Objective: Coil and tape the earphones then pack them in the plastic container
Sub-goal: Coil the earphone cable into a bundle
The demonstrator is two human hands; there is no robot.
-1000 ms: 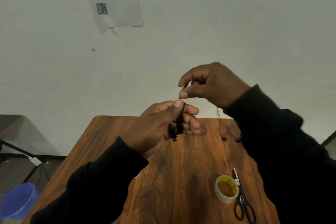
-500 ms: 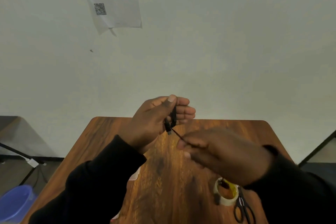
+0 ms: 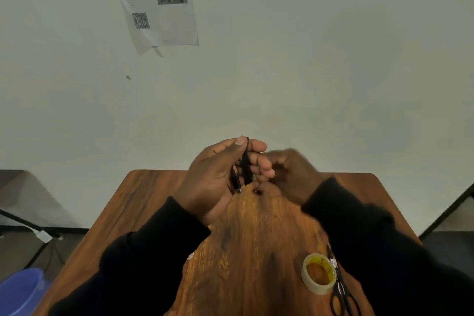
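Observation:
My left hand [image 3: 215,177] is raised above the far part of the wooden table [image 3: 143,208], its fingers wrapped with loops of the black earphones [image 3: 246,167]. The plug end hangs by my palm. My right hand [image 3: 292,174] sits just behind and to the right of the left fingers, blurred, closed around the loose cable end. A small red-tipped earbud [image 3: 256,191] dangles just below the loops. The plastic container is hidden, apart from a pale bit under my left sleeve.
A roll of clear tape [image 3: 318,277] with a yellow core lies on the near right of the table, black scissors [image 3: 342,297] right beside it. A blue bucket [image 3: 18,290] stands on the floor at left. A printed sheet [image 3: 159,2] hangs on the wall.
My right hand swept from above the left hand down toward me, then back up behind the left fingers, winding cable. The left hand stayed raised with more loops on it.

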